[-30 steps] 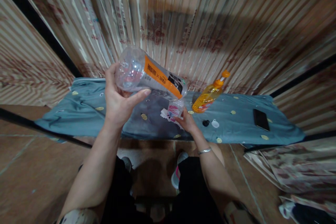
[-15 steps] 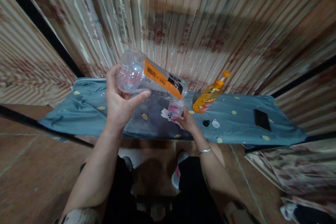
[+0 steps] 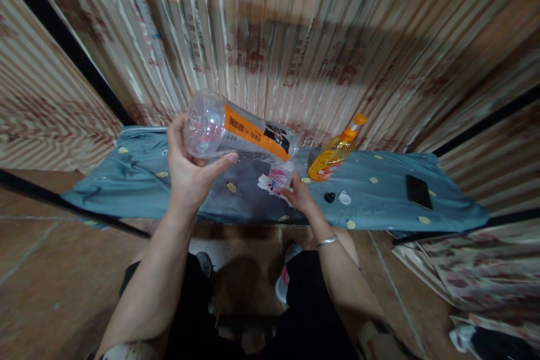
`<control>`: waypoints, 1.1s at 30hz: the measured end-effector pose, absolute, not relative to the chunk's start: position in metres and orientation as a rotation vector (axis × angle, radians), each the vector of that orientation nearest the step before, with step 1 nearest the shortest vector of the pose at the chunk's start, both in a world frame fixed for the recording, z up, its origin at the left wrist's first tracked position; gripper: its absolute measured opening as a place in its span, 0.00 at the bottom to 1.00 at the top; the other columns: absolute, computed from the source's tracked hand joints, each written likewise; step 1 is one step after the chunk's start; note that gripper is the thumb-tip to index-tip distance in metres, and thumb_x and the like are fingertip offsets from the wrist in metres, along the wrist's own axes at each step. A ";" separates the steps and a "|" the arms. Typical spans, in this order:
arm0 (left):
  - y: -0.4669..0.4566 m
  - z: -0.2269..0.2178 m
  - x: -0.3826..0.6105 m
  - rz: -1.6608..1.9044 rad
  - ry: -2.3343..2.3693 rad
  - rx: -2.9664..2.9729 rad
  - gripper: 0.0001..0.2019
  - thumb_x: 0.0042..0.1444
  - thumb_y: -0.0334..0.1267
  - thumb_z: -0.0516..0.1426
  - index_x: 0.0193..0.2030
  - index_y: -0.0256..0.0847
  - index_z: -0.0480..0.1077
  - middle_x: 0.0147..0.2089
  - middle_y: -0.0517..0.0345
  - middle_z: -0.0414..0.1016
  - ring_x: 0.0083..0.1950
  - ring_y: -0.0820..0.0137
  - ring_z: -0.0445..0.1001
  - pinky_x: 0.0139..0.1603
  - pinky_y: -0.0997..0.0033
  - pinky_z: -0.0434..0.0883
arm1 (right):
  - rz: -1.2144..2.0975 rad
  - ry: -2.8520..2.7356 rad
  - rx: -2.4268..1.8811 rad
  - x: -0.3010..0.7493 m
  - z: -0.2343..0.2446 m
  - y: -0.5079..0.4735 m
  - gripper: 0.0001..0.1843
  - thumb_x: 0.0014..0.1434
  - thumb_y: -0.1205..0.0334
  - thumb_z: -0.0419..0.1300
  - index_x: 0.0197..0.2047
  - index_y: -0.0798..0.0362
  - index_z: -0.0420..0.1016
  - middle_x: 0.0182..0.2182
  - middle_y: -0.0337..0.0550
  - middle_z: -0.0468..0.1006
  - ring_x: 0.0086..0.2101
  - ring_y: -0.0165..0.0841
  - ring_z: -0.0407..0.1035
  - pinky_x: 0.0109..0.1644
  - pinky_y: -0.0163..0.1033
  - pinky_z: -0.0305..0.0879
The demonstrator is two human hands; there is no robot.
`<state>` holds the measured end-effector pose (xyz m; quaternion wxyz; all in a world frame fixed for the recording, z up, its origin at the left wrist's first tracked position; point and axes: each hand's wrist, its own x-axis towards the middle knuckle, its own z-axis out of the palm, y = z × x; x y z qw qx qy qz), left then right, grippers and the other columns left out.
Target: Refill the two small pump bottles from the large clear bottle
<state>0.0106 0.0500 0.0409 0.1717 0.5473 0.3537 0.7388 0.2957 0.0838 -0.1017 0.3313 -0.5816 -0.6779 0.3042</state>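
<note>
My left hand (image 3: 189,171) is wrapped round the base end of a large clear plastic bottle (image 3: 247,129) with an orange and black label. The bottle lies tilted in the air, its neck end lower and to the right. That end meets a small clear plastic container (image 3: 279,175) with pink print, and the contact between their openings is hard to make out. My right hand (image 3: 298,193) grips the small container from its right side, over the cloth. A crumpled white tissue (image 3: 264,182) lies under and beside the small container.
Right of my right hand an orange pump bottle (image 3: 331,156) stands on the blue-green cloth (image 3: 139,180). A small black cap (image 3: 329,197), a white cap (image 3: 345,198) and a black phone (image 3: 418,191) lie farther right. A striped curtain (image 3: 270,39) hangs behind.
The base end of the large bottle has dropped slightly and shifted a little left with my left hand, so it is less steeply tilted. My right hand keeps hold of the small container.
</note>
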 end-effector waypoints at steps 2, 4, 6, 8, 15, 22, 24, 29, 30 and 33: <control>0.049 0.040 0.009 2.088 0.989 1.553 0.47 0.32 0.56 0.81 0.59 0.52 0.68 0.64 0.52 0.70 0.68 0.46 0.73 0.60 0.40 0.83 | 0.799 -1.775 -1.506 0.296 -0.102 0.084 0.33 0.57 0.55 0.69 0.63 0.51 0.65 0.46 0.48 0.84 0.43 0.45 0.80 0.52 0.52 0.77; 0.048 0.039 0.008 2.070 0.966 1.558 0.46 0.34 0.54 0.81 0.59 0.53 0.68 0.65 0.52 0.70 0.68 0.46 0.73 0.59 0.41 0.84 | 0.801 -1.778 -1.494 0.297 -0.101 0.084 0.33 0.57 0.55 0.69 0.63 0.50 0.65 0.47 0.48 0.84 0.44 0.45 0.81 0.52 0.51 0.77; 0.048 0.038 0.007 2.057 0.960 1.567 0.45 0.36 0.53 0.81 0.60 0.54 0.68 0.66 0.52 0.70 0.69 0.46 0.73 0.59 0.42 0.84 | 0.795 -1.786 -1.500 0.297 -0.101 0.084 0.33 0.57 0.55 0.70 0.63 0.50 0.65 0.47 0.48 0.84 0.44 0.46 0.81 0.52 0.52 0.77; 0.048 0.037 0.007 2.069 0.968 1.580 0.45 0.36 0.54 0.80 0.61 0.55 0.68 0.66 0.53 0.71 0.69 0.45 0.73 0.61 0.40 0.83 | 0.782 -1.786 -1.516 0.296 -0.101 0.084 0.34 0.57 0.55 0.70 0.63 0.50 0.66 0.47 0.48 0.85 0.44 0.46 0.81 0.53 0.53 0.77; 0.050 0.035 0.009 2.095 0.993 1.590 0.46 0.36 0.56 0.80 0.62 0.55 0.68 0.67 0.53 0.70 0.70 0.45 0.72 0.65 0.35 0.80 | 0.765 -1.718 -1.573 0.291 -0.105 0.083 0.42 0.55 0.54 0.73 0.68 0.50 0.62 0.50 0.50 0.85 0.48 0.49 0.82 0.55 0.54 0.77; 0.050 0.035 0.010 2.073 0.988 1.571 0.45 0.37 0.56 0.80 0.61 0.53 0.67 0.65 0.51 0.70 0.70 0.45 0.72 0.60 0.40 0.83 | 0.771 -1.718 -1.591 0.294 -0.101 0.084 0.34 0.55 0.56 0.73 0.61 0.53 0.68 0.46 0.50 0.85 0.45 0.47 0.81 0.52 0.51 0.77; 0.049 0.036 0.010 2.082 1.009 1.579 0.44 0.37 0.57 0.79 0.60 0.52 0.67 0.63 0.53 0.72 0.69 0.48 0.74 0.63 0.42 0.82 | 0.777 -1.761 -1.565 0.296 -0.100 0.085 0.27 0.56 0.56 0.72 0.57 0.51 0.70 0.43 0.47 0.85 0.43 0.45 0.81 0.52 0.51 0.77; 0.047 0.038 0.010 2.080 1.042 1.590 0.42 0.39 0.57 0.79 0.59 0.53 0.67 0.63 0.54 0.73 0.66 0.50 0.76 0.61 0.45 0.84 | 0.837 -1.774 -1.470 0.299 -0.100 0.088 0.28 0.57 0.58 0.70 0.58 0.50 0.70 0.46 0.46 0.85 0.45 0.44 0.81 0.56 0.53 0.77; 0.047 0.038 0.010 2.080 1.039 1.591 0.42 0.39 0.57 0.79 0.59 0.53 0.67 0.63 0.54 0.73 0.66 0.50 0.76 0.61 0.44 0.84 | 0.835 -1.776 -1.464 0.299 -0.100 0.088 0.28 0.56 0.58 0.70 0.59 0.51 0.70 0.46 0.47 0.85 0.45 0.45 0.81 0.56 0.53 0.77; 0.047 0.037 0.010 2.080 1.035 1.588 0.42 0.39 0.57 0.79 0.59 0.54 0.67 0.63 0.54 0.73 0.67 0.50 0.75 0.64 0.44 0.83 | 0.836 -1.776 -1.453 0.298 -0.097 0.089 0.30 0.55 0.59 0.71 0.60 0.52 0.70 0.48 0.48 0.84 0.47 0.47 0.81 0.57 0.54 0.77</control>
